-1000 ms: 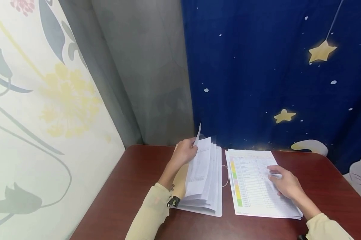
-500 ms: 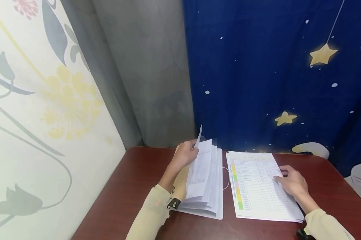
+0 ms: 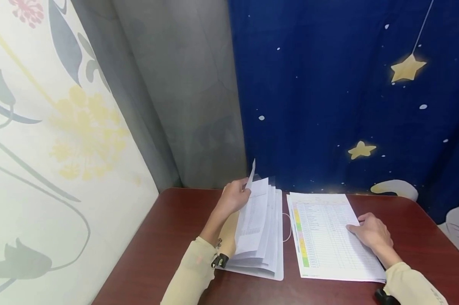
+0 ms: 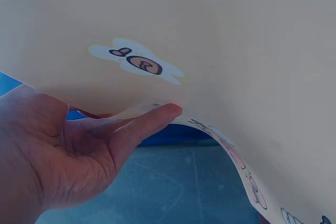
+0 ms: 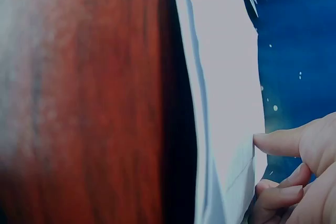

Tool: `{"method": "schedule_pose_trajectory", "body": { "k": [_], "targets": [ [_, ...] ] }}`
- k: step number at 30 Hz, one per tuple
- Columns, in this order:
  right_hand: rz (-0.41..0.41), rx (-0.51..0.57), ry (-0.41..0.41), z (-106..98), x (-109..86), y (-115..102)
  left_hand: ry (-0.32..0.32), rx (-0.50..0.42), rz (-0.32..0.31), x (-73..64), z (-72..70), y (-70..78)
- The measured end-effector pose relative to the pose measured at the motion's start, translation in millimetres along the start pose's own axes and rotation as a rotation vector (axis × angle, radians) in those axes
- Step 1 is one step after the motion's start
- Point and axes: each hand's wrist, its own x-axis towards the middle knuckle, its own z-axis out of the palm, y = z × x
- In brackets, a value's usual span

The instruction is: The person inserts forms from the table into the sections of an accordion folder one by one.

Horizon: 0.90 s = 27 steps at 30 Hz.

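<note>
My left hand pinches the raised cover and leaves of an open display folder. Up close in the left wrist view, the cream cover with cartoon pictures bends over the thumb. Printed white sheets fan out to the right of that hand. A loose stack of printed tables, edged with yellow and green cells, lies right of the folder. My right hand grips its right edge, thumb on top. Fingers curled below the paper edge show in the right wrist view.
The dark red table carries everything. A white elastic loop sticks out between folder and stack. Behind the table hang a grey curtain and a blue starry one. A floral white panel borders the left.
My right hand has slid right, off the face of the printed stack, and now grips its right edge. The left hand keeps its hold on the folder's leaves.
</note>
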Motion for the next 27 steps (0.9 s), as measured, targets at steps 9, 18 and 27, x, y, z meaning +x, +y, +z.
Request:
{"method": "schedule_pose_trajectory", "body": {
  "k": [9, 18, 27],
  "targets": [
    [0.023, 0.015, -0.032, -2.7, 3.2, 2.1, 0.003, 0.012, 0.028, 0.0, -1.7, -2.6],
    [0.006, 0.024, -0.048, -2.1, 3.1, 3.8, 0.010, 0.021, 0.041, 2.4, -2.5, -5.2],
    [-0.031, 0.007, -0.049, -5.3, 2.3, 7.2, -0.008, 0.005, 0.044, 1.8, -5.3, -4.6]
  ]
}}
